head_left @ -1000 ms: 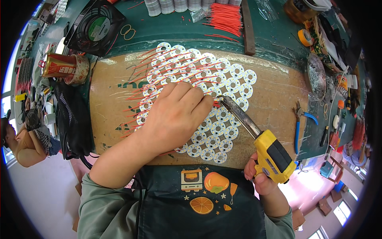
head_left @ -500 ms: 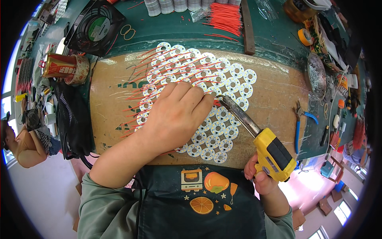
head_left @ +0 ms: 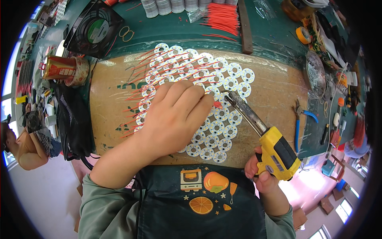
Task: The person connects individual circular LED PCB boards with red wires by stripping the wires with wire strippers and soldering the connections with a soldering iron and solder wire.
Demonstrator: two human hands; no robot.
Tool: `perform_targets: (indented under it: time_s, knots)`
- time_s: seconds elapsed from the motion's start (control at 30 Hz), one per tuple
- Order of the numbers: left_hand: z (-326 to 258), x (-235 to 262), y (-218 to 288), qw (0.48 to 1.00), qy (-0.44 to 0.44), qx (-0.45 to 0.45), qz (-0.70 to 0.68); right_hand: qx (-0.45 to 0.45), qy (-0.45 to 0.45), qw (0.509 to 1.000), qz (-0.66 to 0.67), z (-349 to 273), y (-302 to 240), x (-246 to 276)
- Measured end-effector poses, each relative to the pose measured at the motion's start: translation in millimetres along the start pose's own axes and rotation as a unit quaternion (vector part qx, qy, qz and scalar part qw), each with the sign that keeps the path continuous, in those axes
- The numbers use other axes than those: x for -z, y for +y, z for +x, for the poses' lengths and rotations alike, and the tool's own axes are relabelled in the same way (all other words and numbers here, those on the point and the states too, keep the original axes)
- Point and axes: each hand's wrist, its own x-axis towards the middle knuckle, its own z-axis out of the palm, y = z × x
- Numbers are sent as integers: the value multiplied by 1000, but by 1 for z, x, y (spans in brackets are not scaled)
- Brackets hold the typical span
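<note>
Rows of round white LED boards (head_left: pixel 211 141) with centre holes lie on a brown cardboard sheet (head_left: pixel 274 103). Thin red wires (head_left: pixel 137 95) run across the upper and left boards. My left hand (head_left: pixel 175 115) rests over the middle of the array, its fingers bent together; the ends of red wires (head_left: pixel 217 104) poke out beneath them. In my right hand (head_left: pixel 259 171) is a yellow soldering gun (head_left: pixel 276 153) with a black side panel. Its dark metal tip points up and left, just right of my left fingertips, over the boards. My left palm hides the boards under it.
Behind the cardboard are a black fan (head_left: pixel 94 30), stacked boards (head_left: pixel 163 6) and a red wire bundle (head_left: pixel 223 20) beside a dark bar (head_left: pixel 245 30). Blue-handled pliers (head_left: pixel 297 127) and a metal dish (head_left: pixel 315 75) lie right. A can (head_left: pixel 59 67) stands left; another person (head_left: pixel 30 147) is beyond.
The soldering gun has shifted slightly right, its tip moving away from my left fingertips. My left hand has stayed almost in place.
</note>
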Motion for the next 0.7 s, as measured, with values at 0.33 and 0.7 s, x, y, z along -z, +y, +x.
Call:
perform_targets:
  time_s: [0.33, 0.7]
  knots:
    - [-12, 24, 28, 988, -145, 20, -53, 5, -12, 1000, 12, 1, -1, 0]
    - [-5, 11, 12, 996, -65, 46, -38, 5, -18, 1000, 11, 1, 0, 0]
